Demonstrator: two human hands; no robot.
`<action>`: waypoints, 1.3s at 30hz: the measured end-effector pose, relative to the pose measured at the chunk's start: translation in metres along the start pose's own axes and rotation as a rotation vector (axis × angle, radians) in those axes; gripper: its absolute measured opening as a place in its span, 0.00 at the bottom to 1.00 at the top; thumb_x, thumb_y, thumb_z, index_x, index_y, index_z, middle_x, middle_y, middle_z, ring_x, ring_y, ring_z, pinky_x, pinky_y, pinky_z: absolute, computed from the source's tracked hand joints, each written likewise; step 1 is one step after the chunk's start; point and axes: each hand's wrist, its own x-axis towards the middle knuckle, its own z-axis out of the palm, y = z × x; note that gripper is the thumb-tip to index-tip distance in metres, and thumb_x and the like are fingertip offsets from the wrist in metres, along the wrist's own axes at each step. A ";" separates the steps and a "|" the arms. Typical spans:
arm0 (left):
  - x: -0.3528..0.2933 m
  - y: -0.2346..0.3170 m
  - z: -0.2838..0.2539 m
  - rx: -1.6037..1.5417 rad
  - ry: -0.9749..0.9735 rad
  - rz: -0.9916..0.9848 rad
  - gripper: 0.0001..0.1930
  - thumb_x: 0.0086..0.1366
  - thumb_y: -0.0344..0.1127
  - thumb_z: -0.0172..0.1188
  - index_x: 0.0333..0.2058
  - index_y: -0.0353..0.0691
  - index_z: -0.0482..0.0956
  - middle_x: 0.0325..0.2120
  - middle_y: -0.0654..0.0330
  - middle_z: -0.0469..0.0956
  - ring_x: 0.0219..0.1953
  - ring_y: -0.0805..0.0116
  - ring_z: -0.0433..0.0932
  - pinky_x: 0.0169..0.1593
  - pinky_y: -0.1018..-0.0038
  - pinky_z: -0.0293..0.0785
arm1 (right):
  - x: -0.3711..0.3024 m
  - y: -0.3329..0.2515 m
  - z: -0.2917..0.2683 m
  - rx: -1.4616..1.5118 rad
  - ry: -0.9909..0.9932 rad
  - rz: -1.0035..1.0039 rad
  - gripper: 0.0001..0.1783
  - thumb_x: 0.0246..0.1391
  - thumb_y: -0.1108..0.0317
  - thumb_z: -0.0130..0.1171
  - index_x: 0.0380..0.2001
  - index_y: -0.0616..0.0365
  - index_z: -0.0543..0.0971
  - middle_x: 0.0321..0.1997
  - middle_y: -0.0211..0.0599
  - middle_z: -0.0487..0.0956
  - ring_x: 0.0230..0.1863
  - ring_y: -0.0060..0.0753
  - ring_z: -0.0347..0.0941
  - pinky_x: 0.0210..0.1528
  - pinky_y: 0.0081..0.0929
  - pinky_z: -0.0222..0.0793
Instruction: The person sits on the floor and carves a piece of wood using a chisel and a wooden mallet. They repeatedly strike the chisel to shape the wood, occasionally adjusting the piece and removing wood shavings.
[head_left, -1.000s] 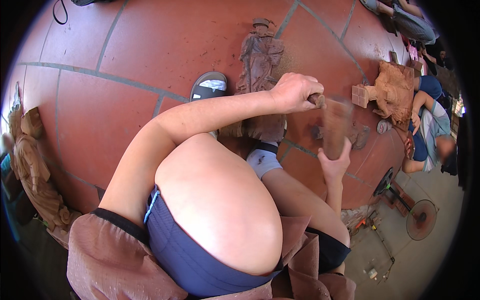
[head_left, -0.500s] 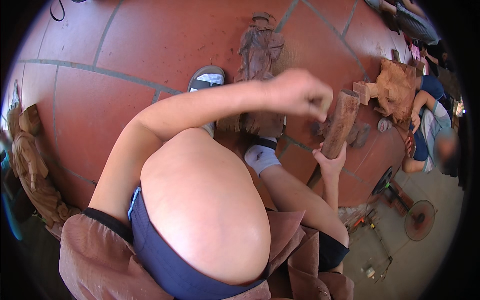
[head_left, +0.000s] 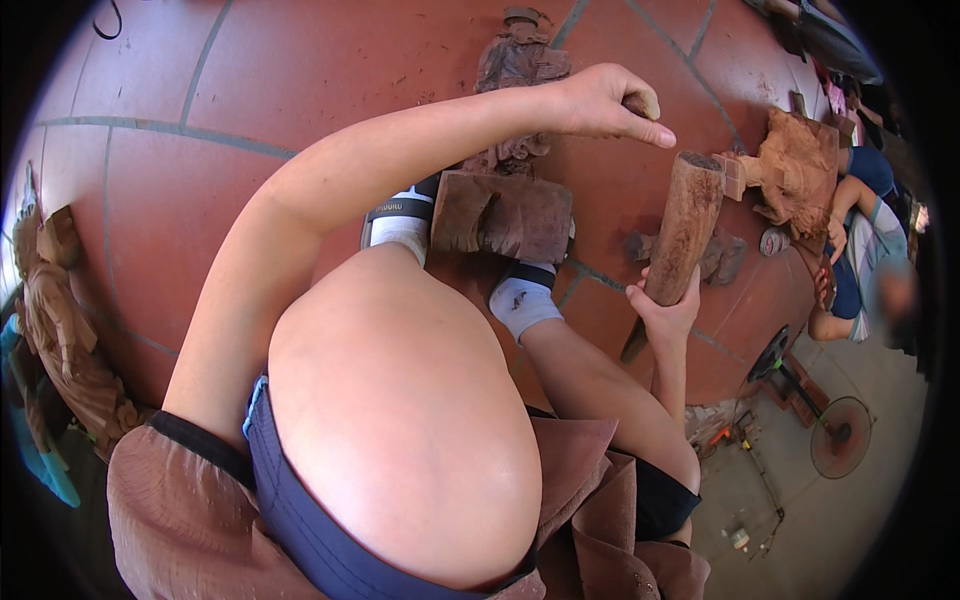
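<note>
apparently, left grip [head_left: 606, 101] curls around handle [head_left: 641, 105]

Brown wooden mallet [head_left: 688, 218], slightly tilted.

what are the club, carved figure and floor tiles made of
Club, in the right hand: probably wood, worn and unpolished, with lengthwise streaks and a scuffed end. Carved figure: likely wood, dull and dark; the block at its near end shows grain-like streaks. Floor tiles: perhaps fired clay, going by the reddish colour and grey joints; the soft sheen could be glaze or sealant.
</note>
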 end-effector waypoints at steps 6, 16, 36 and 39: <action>-0.006 0.001 -0.004 -0.036 -0.086 0.034 0.27 0.59 0.48 0.69 0.14 0.47 0.59 0.12 0.75 0.57 0.15 0.84 0.56 0.19 0.81 0.54 | 0.001 -0.002 -0.001 -0.002 -0.011 0.021 0.32 0.36 0.80 0.67 0.48 0.59 0.68 0.36 0.31 0.74 0.34 0.21 0.73 0.36 0.23 0.73; -0.009 -0.001 -0.009 -0.040 -0.063 0.080 0.26 0.60 0.41 0.67 0.14 0.45 0.58 0.13 0.75 0.56 0.18 0.84 0.55 0.21 0.79 0.53 | 0.003 -0.013 0.001 0.026 -0.029 -0.002 0.29 0.36 0.79 0.68 0.45 0.59 0.69 0.35 0.30 0.74 0.33 0.21 0.73 0.37 0.23 0.73; -0.022 -0.005 -0.008 0.034 0.133 0.091 0.20 0.59 0.36 0.67 0.18 0.40 0.63 0.17 0.73 0.59 0.23 0.83 0.56 0.25 0.77 0.58 | 0.025 -0.077 0.000 -0.442 0.130 -0.390 0.40 0.36 0.72 0.70 0.57 0.60 0.67 0.49 0.51 0.76 0.49 0.48 0.76 0.51 0.35 0.72; -0.025 -0.020 -0.008 0.099 0.110 0.300 0.07 0.60 0.33 0.64 0.32 0.38 0.78 0.23 0.69 0.72 0.29 0.80 0.69 0.34 0.76 0.70 | 0.036 -0.068 -0.003 -0.528 0.103 -0.508 0.42 0.35 0.73 0.68 0.59 0.59 0.66 0.53 0.52 0.74 0.53 0.53 0.73 0.53 0.36 0.71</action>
